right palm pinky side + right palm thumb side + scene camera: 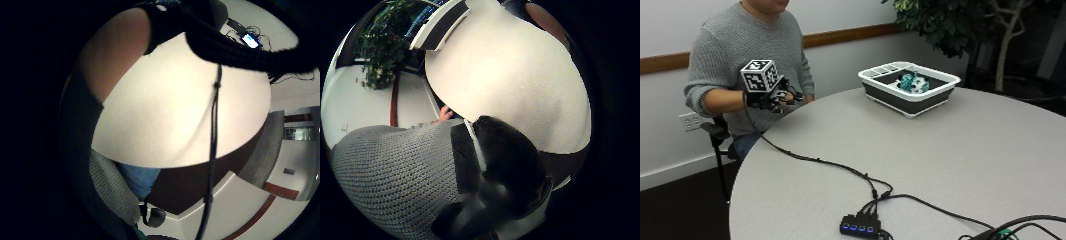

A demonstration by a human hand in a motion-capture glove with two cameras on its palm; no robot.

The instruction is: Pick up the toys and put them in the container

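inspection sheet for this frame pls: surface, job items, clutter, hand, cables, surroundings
Surface: round grey table, bare over most of its top.
Job's things: white-rimmed dark container at the far side of the table; teal and white toys lie inside it. No toy seen loose on the table.
Clutter: small black hub with blue lights near the table's near edge.
Grippers: gloved right hand raised above the table edge near the person's chest, holding nothing; fingers loosely curled.
Cables: black cable runs from the glove across the table to the hub; more cables leave the hub toward the near corner.
Surroundings: potted plant behind the container, wall with wooden rail, wall outlet.
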